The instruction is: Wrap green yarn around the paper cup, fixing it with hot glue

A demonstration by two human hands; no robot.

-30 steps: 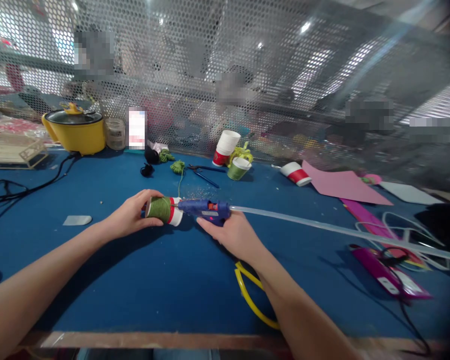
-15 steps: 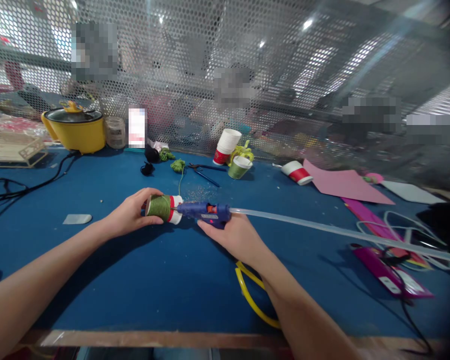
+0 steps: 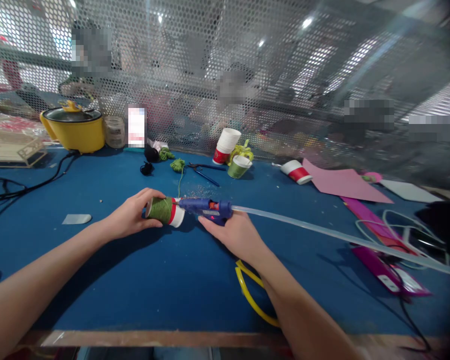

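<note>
My left hand grips a paper cup by its rim end; the cup lies on its side, wrapped in green yarn, with a red band and a white end showing. In my right hand is a blue glue gun, a small red light glowing on it. Its nozzle points left and is at the cup's red band; whether it touches I cannot tell. A long clear glue stick sticks out of the gun's back toward the right. A green yarn strand runs from the cup to a small yarn ball.
Pliers, stacked paper cups and a green-wrapped cup stand behind my hands. A yellow pot is far left. Pink paper and a purple power strip lie right; a yellow tube lies near my right forearm.
The cup has turned slightly, its white end now tilted a bit lower. The glue gun has shifted slightly right and up, and its glue stick's far end hangs lower.
</note>
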